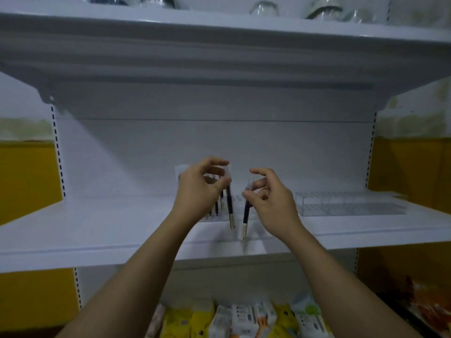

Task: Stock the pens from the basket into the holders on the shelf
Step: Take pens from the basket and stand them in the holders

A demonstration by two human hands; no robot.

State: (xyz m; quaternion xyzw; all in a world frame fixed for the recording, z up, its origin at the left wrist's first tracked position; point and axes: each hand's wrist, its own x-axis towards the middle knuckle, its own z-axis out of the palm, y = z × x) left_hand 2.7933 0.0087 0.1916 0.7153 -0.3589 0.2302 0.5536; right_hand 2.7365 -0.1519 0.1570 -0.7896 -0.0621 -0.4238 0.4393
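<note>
Head view: both hands are working side by side over the middle shelf [97, 230], close together but not touching.

1. The left hand [202, 189] is gripping the left pen [229, 208]. Its thumb and fingers are curling round the upper end of the pen, so the hand is mostly closed. The pen is hanging nearly upright, dark barrel above and light end below.
2. The right hand [271, 201] is pinching the right pen [245, 215] near its top between the thumb and bent fingers. The index finger is reaching out above the pinch, only half curled. This pen is also hanging nearly upright, with its light lower end showing in front of the shelf's front edge.
3. The two pens are hanging just beside each other, apart, with their lower ends leaning slightly toward one another. Whether either is touching the shelf cannot be told.
4. The left holder [236, 202], of clear plastic, is standing on the shelf behind the hands. Stocked pens [216, 208] are standing in it, partly hidden by the left hand.
5. The right holder [349, 203], also clear, is lying on the same shelf, well to the right of the right hand.

Packets [244, 318] are lying on the level below. The upper shelf [219, 57] is carrying blurred clear items.
</note>
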